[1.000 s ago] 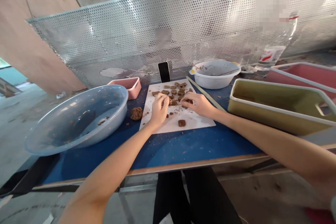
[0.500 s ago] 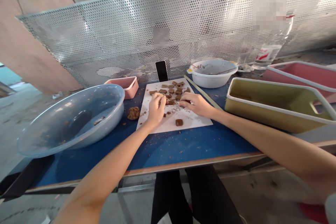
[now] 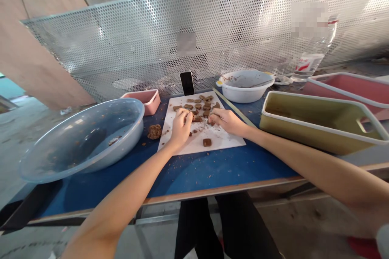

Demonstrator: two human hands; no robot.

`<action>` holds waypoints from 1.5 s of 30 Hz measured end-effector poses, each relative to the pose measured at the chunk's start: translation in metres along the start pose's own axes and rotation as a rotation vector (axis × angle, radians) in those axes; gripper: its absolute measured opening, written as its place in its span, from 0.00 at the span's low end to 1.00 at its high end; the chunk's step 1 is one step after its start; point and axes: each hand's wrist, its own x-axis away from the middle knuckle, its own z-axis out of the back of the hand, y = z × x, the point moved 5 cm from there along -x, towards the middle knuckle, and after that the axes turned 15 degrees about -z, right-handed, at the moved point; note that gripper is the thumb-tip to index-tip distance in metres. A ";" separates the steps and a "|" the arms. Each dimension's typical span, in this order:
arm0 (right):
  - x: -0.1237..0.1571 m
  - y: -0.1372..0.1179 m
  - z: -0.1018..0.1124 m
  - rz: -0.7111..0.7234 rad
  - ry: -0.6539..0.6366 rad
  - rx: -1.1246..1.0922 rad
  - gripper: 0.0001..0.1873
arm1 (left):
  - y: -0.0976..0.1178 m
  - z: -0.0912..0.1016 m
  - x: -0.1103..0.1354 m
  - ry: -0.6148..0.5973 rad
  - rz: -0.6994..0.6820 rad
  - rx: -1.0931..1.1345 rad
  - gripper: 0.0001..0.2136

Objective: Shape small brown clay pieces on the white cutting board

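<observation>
A white board [image 3: 227,142] lies on the blue table with several small brown clay-like pieces [image 3: 188,106] on its far half and crumbs scattered among them. My left hand [image 3: 181,124] rests over the board's left middle, fingers curled together beside the pieces; whatever they hold is hidden. Facing it, my right hand [image 3: 226,121] has its fingertips pinched at a small brown piece, mostly covered by the fingers. Nearer me on the board sits a single square brown piece [image 3: 207,142], apart from both hands. A rough brown lump [image 3: 154,131] lies left of the board.
A large blue basin [image 3: 91,158] stands at left, before a small pink bin [image 3: 152,103]. Behind the board leans a phone [image 3: 187,83]. To the right are a yellowish strip [image 3: 232,107], a white basin [image 3: 243,94], an olive bin [image 3: 304,131], a pink bin [image 3: 349,89] and a bottle [image 3: 311,62].
My right hand's fingers have drawn together from a looser, spread pose into a pinch. The left hand stays almost in place, and the pieces on the board look unchanged.
</observation>
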 end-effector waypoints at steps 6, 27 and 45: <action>-0.001 -0.001 0.000 0.074 0.067 -0.053 0.11 | -0.003 -0.001 0.001 -0.004 -0.002 -0.010 0.16; 0.001 0.003 -0.001 -0.014 0.006 -0.042 0.13 | -0.016 -0.017 0.004 -0.499 -0.212 -0.249 0.05; 0.004 -0.005 0.002 -0.076 -0.048 -0.018 0.29 | -0.010 -0.012 0.002 -0.371 -0.171 -0.205 0.10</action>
